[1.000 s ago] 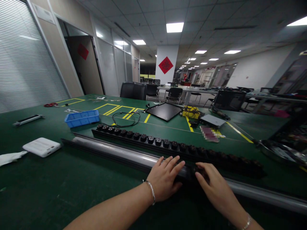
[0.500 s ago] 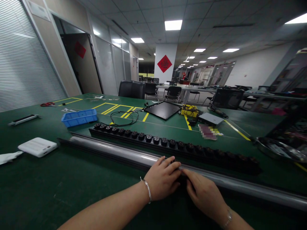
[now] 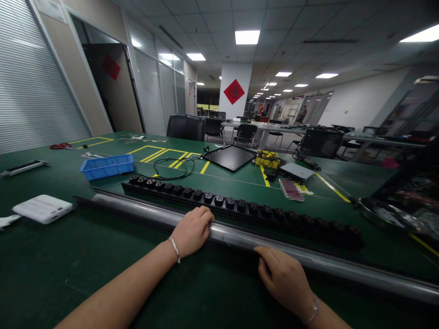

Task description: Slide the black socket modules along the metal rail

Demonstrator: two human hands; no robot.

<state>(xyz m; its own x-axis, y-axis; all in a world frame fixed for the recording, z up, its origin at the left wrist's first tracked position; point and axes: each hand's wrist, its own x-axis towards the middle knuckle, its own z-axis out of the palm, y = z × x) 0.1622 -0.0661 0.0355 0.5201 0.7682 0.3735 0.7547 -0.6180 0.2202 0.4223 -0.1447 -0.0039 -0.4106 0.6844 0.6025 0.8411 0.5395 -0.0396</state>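
A long bar [image 3: 240, 238] with a shiny grey, rounded top and black edges lies slantwise across the green table. My left hand [image 3: 192, 232] is closed over its middle, fingers curled over the far side; a silver bracelet circles the wrist. Farther right, my right hand [image 3: 285, 278] grips the near black edge, index finger on top and thumb below, the other fingers folded. Just behind the bar runs a long black strip [image 3: 226, 208] carrying a row of round black knob-like parts. Neither hand touches that strip.
A blue bin [image 3: 108, 167] and a white box-shaped device [image 3: 43, 209] stand on the left. Behind the strip lie a black cable [image 3: 174, 169], a flat black panel [image 3: 231, 156], a yellow object with cords [image 3: 268, 159] and a grey box [image 3: 297, 172]. A metal bowl [image 3: 387, 214] sits right.
My left hand has slid leftward along the bar, away from my right hand, and its fingers now curl over the bar. My right hand keeps its place at the near edge.
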